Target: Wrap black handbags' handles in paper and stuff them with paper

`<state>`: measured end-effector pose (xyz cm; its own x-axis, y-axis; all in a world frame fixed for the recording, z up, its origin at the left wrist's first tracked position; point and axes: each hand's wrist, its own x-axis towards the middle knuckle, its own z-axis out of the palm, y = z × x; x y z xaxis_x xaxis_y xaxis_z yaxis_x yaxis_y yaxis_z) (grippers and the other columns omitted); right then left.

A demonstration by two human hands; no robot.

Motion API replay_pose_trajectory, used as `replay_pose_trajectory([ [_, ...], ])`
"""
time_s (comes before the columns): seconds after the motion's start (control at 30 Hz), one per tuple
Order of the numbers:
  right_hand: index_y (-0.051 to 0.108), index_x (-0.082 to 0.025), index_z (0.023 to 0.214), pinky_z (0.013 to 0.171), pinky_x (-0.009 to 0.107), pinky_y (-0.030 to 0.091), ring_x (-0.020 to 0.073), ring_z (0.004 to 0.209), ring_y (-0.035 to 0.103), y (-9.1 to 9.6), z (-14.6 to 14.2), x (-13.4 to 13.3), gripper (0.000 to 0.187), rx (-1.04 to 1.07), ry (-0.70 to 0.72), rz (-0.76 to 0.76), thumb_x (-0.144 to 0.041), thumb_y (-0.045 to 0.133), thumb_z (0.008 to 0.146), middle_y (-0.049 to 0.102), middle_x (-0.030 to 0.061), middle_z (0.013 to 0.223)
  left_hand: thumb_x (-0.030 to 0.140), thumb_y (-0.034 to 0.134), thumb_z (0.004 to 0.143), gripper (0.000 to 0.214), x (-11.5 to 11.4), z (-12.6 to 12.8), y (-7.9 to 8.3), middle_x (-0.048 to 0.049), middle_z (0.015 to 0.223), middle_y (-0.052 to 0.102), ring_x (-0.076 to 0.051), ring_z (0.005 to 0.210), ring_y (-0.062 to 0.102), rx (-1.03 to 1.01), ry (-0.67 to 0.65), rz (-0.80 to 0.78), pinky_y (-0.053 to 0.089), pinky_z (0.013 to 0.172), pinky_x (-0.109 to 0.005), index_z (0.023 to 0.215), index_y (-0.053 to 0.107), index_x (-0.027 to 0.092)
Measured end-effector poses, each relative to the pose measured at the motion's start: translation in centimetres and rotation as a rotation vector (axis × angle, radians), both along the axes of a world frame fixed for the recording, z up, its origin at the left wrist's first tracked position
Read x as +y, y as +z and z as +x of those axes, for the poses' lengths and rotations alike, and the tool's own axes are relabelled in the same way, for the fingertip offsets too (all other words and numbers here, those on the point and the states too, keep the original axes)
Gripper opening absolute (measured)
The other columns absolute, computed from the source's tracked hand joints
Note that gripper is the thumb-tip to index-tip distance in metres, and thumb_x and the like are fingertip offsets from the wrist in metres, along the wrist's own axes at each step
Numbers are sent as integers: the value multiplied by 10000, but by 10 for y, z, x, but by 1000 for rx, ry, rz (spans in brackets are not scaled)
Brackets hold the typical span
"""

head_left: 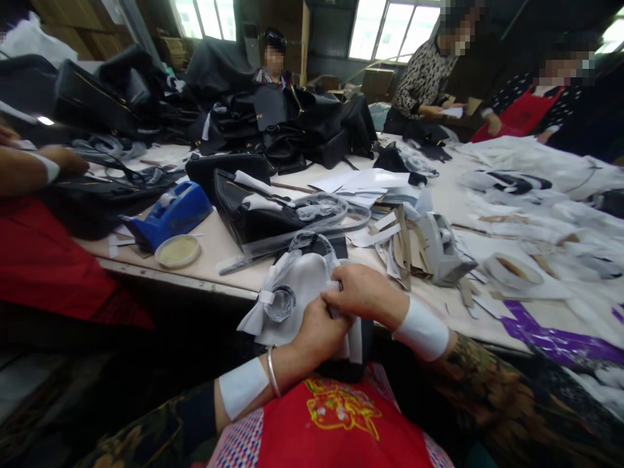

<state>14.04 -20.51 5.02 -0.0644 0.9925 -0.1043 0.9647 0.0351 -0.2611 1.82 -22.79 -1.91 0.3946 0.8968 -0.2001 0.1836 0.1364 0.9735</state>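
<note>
At the table's front edge, close to my body, is a black bag [363, 341] partly covered with white wrapping paper [308, 276]. A coil of clear plastic wrap [281, 303] sits on its left side, and a plastic-wrapped handle [314, 244] arches at the top. My left hand [324, 328] is closed on the white wrapping at the bag's right side. Right beside it, my right hand [365, 292] pinches the same wrapping, fingers bent inward. Both sets of fingertips nearly meet, and what exactly lies between them is partly hidden.
Behind stands another black bag [244, 211] with wrapped parts. Left are a blue tape dispenser [173, 211] and a round dish [178, 251]; right, a grey tape dispenser [441, 250], a tape roll [513, 272] and paper sheets [375, 182]. Black bags [273, 123] pile up behind. Co-workers stand around the table.
</note>
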Motion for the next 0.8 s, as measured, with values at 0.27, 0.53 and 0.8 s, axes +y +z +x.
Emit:
replay_pose_trajectory([
  [0.27, 649, -186, 653, 572, 292, 281, 169, 637, 519, -7, 5, 0, 162, 89, 56, 33, -261, 585, 781, 646, 56, 673, 301, 581, 867, 238, 4, 1, -1, -99, 985, 730, -236, 908, 668, 78, -54, 110, 499, 719, -296, 1030, 651, 141],
  [0.53, 564, -178, 558, 528, 263, 248, 108, 530, 410, -29, 8, 4, 233, 276, -22, -14, -213, 594, 786, 505, -24, 529, 313, 558, 853, 238, 2, -11, 5, -91, 843, 730, -198, 723, 655, 200, -248, -153, 462, 597, -259, 933, 655, 111],
  [0.8, 664, -165, 897, 668, 284, 407, 172, 721, 584, -22, 29, -39, 267, 378, -135, 111, -406, 551, 912, 662, 40, 783, 398, 592, 856, 326, -4, -29, 18, -88, 955, 716, -216, 852, 654, 137, -228, -46, 497, 729, -301, 1040, 637, 132],
])
